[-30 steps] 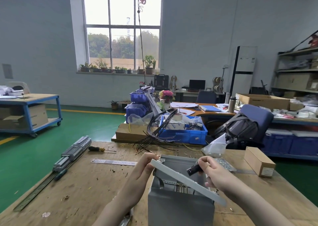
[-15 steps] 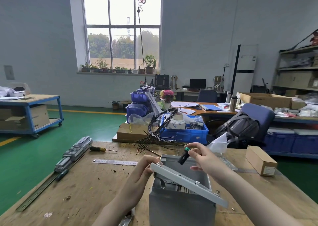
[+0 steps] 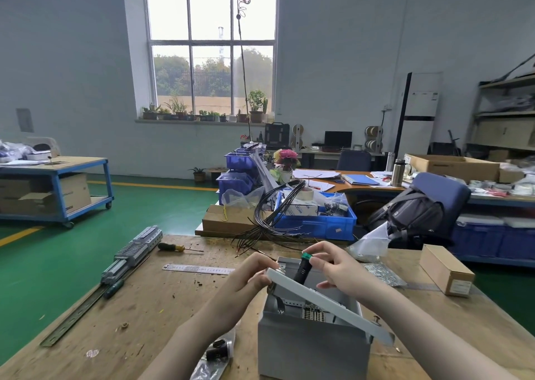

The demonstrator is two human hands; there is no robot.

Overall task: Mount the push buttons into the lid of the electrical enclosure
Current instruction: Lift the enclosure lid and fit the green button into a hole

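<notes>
Step in hand: seating a green-capped push button [image 3: 302, 265] into a hole in the tilted lid [image 3: 327, 301] of the grey enclosure [image 3: 312, 347].
Doing it well: I judge the button body should stay square to the lid face so it slides through without binding, while the other hand keeps the lid from swinging.
Left hand [image 3: 249, 278]: fingers curled round the lid's upper-left corner, steadying it.
Right hand [image 3: 338, 269]: thumb and fingertips pinch the button just under its green cap.
Button position: between the two hands, black body angled down behind the lid's top edge; whether it has entered a hole cannot be told.
Lid position: propped open, sloping down to the right over the enclosure on the wooden workbench [image 3: 144, 307].
Nearby: a bag of small black parts [image 3: 217, 350] just left of the enclosure.
</notes>
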